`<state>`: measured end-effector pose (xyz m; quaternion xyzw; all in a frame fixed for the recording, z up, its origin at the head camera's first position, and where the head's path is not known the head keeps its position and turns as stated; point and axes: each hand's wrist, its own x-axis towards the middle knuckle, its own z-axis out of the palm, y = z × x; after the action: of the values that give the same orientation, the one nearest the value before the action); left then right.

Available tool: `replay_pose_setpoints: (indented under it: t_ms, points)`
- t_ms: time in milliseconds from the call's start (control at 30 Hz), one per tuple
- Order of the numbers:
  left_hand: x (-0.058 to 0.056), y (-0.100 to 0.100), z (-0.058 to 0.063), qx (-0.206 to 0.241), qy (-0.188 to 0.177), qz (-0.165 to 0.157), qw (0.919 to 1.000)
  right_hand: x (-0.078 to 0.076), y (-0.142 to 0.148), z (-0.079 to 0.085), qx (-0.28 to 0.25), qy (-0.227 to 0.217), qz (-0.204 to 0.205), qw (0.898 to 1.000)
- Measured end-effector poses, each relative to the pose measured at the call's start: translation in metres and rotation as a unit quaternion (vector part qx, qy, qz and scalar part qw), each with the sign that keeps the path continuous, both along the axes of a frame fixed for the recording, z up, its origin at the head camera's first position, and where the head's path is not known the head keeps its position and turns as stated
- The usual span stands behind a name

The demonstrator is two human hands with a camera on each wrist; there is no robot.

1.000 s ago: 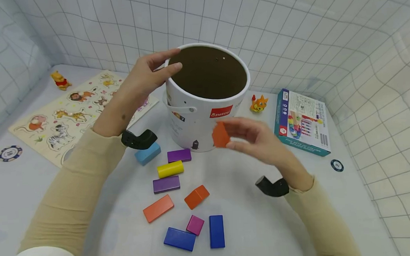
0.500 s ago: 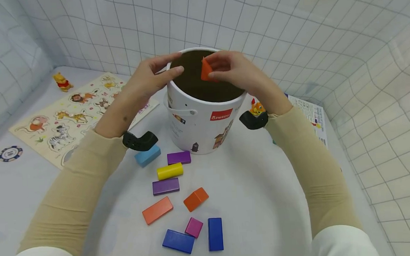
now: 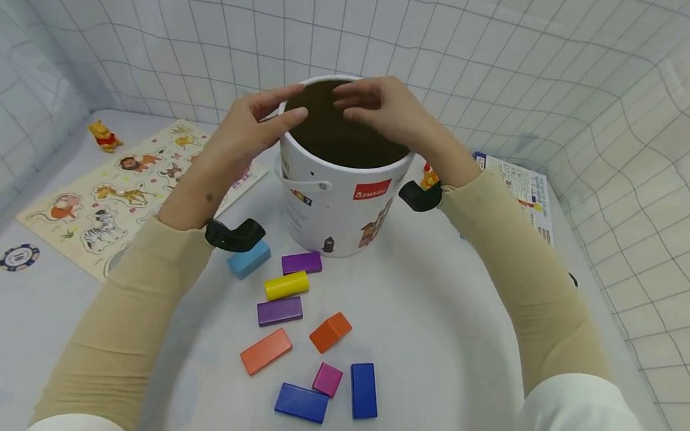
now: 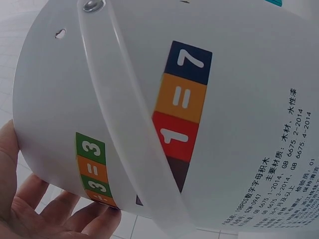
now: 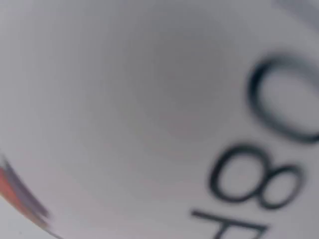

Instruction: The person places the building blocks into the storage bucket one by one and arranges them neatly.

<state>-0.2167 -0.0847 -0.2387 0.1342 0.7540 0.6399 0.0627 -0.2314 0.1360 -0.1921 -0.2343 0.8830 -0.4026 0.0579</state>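
Left hand point(image 3: 256, 125) grips bucket point(image 3: 312, 224) rim; right hand point(image 3: 389, 110), fingers loose — counter point(image 3: 435, 328) room lower right — nine blocks point(image 3: 280, 311) lower middle.

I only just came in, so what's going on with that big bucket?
A person's left hand rests on the edge of the white bucket. Their right hand is at its open top, with nothing to be seen in the fingers. Colourful blocks lie on the table in front of it.
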Motion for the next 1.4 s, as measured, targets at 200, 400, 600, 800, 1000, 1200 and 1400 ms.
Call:
replay_pose_setpoints:
  t_ms: [200, 400, 600, 800, 1000, 1200, 1400]
  points:
    - [0.002, 0.001, 0.001, -0.005, 0.003, -0.001, 1.0, 0.056, 0.016, -0.011, -0.306, 0.07, 0.049, 0.948]
    - [0.004, 0.002, 0.005, -0.012, 0.007, 0.004, 0.9999, 0.111, 0.042, -0.063, -0.337, 0.052, 0.102, 0.934]
    - [0.007, 0.002, 0.007, -0.008, 0.008, 0.007, 0.9999, 0.137, 0.04, -0.14, -0.19, -0.15, 0.166, 0.956]
    - [0.009, 0.001, 0.007, -0.002, 0.003, 0.008, 1.0, 0.152, 0.03, -0.178, 0.006, -0.168, 0.27, 0.948]
    - [0.009, 0.0, 0.008, -0.001, 0.0, 0.012, 0.9999, 0.159, 0.022, -0.185, 0.035, -0.097, 0.278, 0.955]
    - [0.008, 0.001, 0.008, -0.005, -0.003, 0.015, 0.9999, 0.16, 0.02, -0.18, 0.036, -0.085, 0.244, 0.965]
    - [0.008, 0.001, 0.007, -0.001, 0.0, 0.014, 0.9999, 0.153, 0.03, -0.147, 0.007, -0.113, 0.224, 0.968]
